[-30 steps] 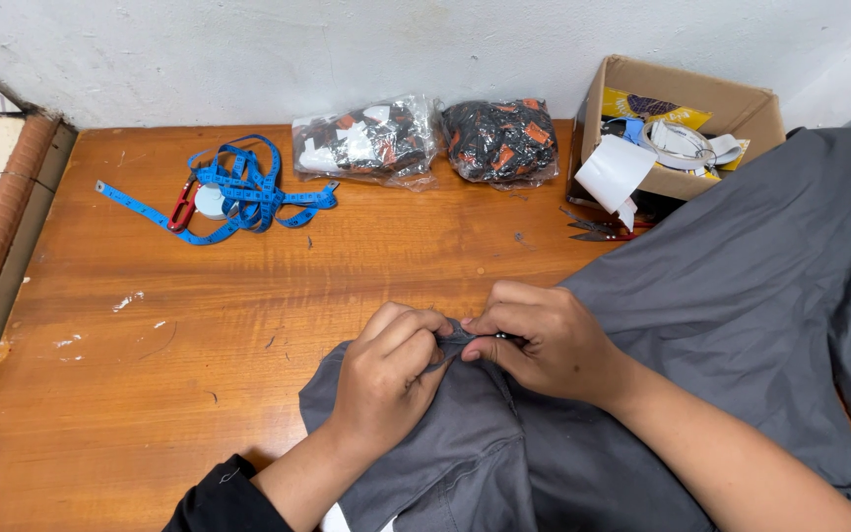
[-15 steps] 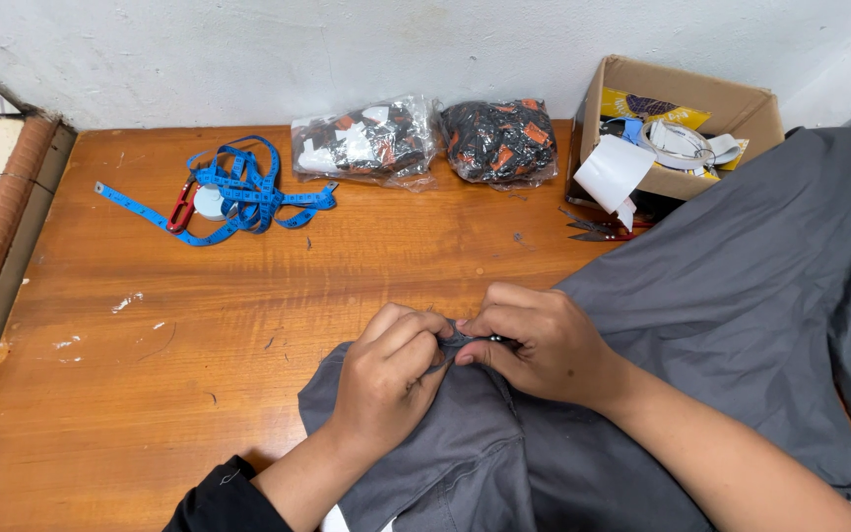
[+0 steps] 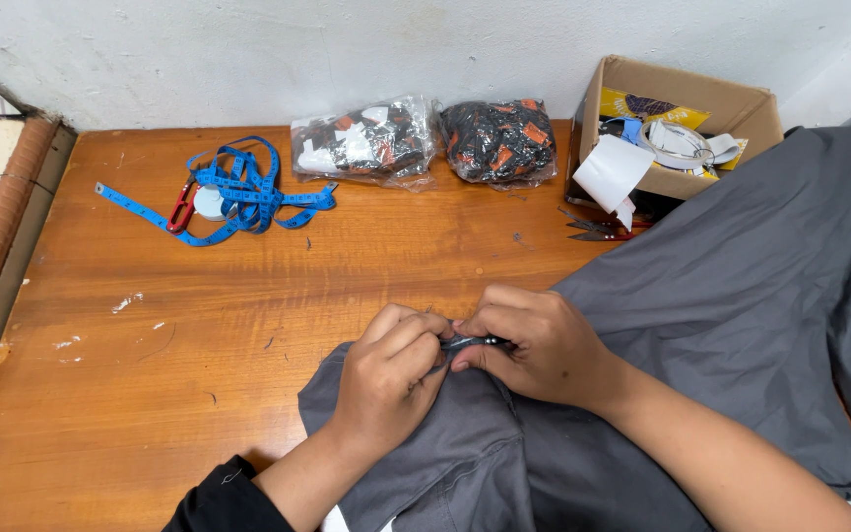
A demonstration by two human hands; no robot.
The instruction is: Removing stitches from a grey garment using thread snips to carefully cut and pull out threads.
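I'm watching both hands bunched on the grey woven cloth garment [image 3: 741, 325], which lies over the near right of the wooden counter [image 3: 199, 325]. My left hand [image 3: 386, 379] is curled tight, pinching a fold; my right hand [image 3: 534, 345] is closed round a small dark metal tool [image 3: 475, 342], its tip at that fold. I judge I'm working a seam or stray thread; next needs a steady, small pull without nicking the garment. Against a second ago, the hands sit nearly the same. The blue tape measure [image 3: 238, 192] lies well beyond the garment.
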